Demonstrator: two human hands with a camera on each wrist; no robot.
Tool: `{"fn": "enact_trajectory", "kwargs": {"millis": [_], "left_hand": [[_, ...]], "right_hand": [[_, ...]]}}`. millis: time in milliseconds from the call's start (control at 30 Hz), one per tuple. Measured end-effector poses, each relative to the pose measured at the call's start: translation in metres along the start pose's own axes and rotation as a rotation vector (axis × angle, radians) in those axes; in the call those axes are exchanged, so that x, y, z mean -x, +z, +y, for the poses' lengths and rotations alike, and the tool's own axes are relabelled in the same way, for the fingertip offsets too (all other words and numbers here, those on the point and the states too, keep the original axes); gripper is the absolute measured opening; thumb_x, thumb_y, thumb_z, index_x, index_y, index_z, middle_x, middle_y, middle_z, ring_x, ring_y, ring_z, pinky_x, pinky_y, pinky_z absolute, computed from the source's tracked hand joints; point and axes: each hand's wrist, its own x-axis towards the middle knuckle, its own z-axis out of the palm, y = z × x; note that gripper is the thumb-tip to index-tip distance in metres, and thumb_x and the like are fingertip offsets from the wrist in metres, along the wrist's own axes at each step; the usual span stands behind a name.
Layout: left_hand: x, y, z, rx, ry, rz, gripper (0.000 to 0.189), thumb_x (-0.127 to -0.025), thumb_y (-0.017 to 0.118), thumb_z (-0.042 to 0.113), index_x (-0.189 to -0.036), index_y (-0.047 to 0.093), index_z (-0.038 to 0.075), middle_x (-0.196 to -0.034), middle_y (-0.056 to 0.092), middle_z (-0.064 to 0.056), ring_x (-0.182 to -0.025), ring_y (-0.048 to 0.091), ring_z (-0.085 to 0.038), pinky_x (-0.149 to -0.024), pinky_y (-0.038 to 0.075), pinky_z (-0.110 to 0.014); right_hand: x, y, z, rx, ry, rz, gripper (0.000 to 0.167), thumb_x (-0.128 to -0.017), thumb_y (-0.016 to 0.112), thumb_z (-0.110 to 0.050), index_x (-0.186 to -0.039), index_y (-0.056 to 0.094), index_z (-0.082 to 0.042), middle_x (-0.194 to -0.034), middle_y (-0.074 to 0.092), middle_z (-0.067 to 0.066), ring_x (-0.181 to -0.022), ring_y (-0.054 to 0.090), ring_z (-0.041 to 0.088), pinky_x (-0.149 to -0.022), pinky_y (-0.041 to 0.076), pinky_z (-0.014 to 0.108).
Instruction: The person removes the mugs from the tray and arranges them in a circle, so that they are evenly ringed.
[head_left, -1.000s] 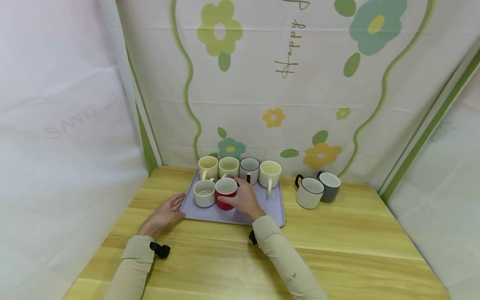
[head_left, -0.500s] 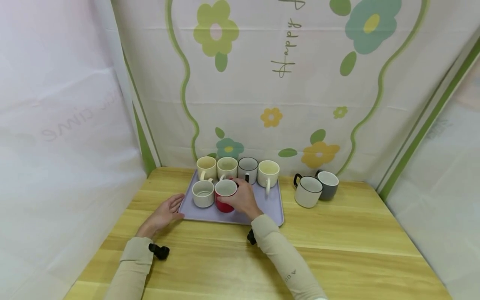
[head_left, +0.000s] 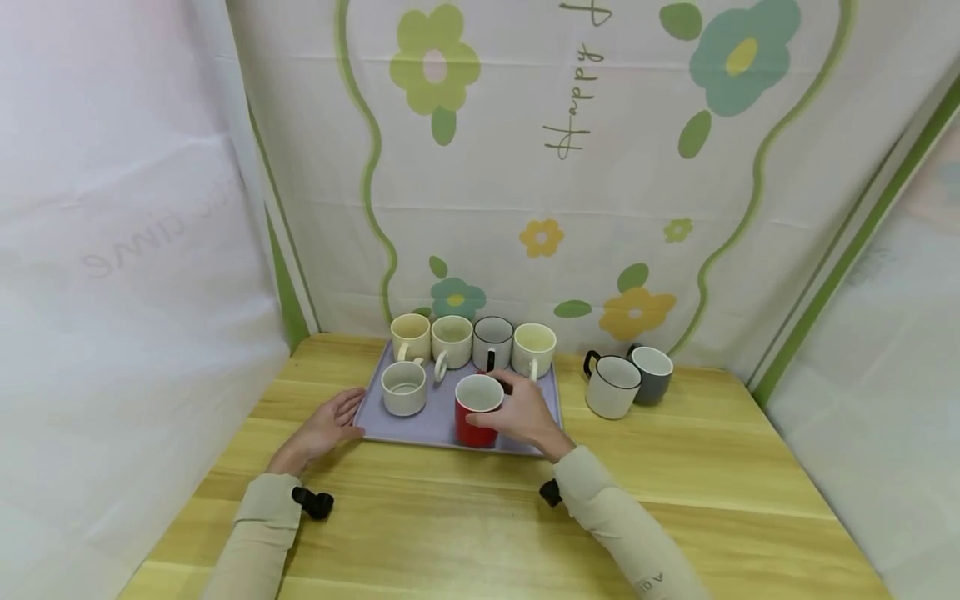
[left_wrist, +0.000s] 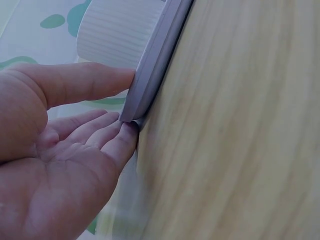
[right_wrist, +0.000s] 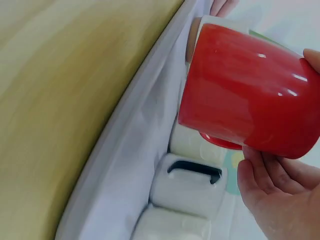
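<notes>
Right-hand grip [head_left: 525, 412] is clamped on red mug [head_left: 467, 423], probably just above purple tray [head_left: 423, 429]; left-hand grip [head_left: 322, 427] is apart, touching tray's near-left corner.

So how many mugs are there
8: four mugs along the back of the tray, a ribbed mug at its front left, the red mug in the right hand, two mugs on the table to the right.

The glossy cylindrical red mug [head_left: 474, 428] I hold is white inside. My rectangular tray [head_left: 420, 427] is pale lilac, the ribbed round cup [head_left: 405, 402] off-white, my long cloth sleeves [head_left: 258, 525] beige, the white fabric backdrop [head_left: 465, 183] printed with green, teal and orange flowers.
</notes>
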Motion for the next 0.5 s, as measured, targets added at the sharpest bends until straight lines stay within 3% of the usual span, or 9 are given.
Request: {"fn": "enact_trajectory", "kwargs": {"millis": [300,500], "left_hand": [[0.001,-0.001,0.0,0.008,-0.001,0.009,0.087,-0.098,0.063,-0.01,-0.168,0.011,-0.004,-0.175,0.011,-0.028,-0.163,0.012,-0.045,-0.132,0.022,-0.05],[0.002,0.0,0.0,0.022,0.013,-0.004,0.088,-0.097,0.064,-0.011,-0.167,0.011,-0.006,-0.174,0.01,-0.03,-0.162,0.011,-0.047,-0.131,0.022,-0.052]], "right_hand": [[0.045,-0.076,0.008,-0.015,0.002,-0.084,0.067,-0.071,0.099,-0.031,-0.132,0.072,-0.019,-0.119,0.077,0.005,-0.108,0.071,0.023,-0.092,0.063,0.034],[0.08,-0.138,0.023,0.097,-0.018,-0.048,0.068,-0.071,0.1,-0.028,-0.131,0.071,-0.016,-0.121,0.076,0.006,-0.106,0.071,0.017,-0.091,0.061,0.024]]}}
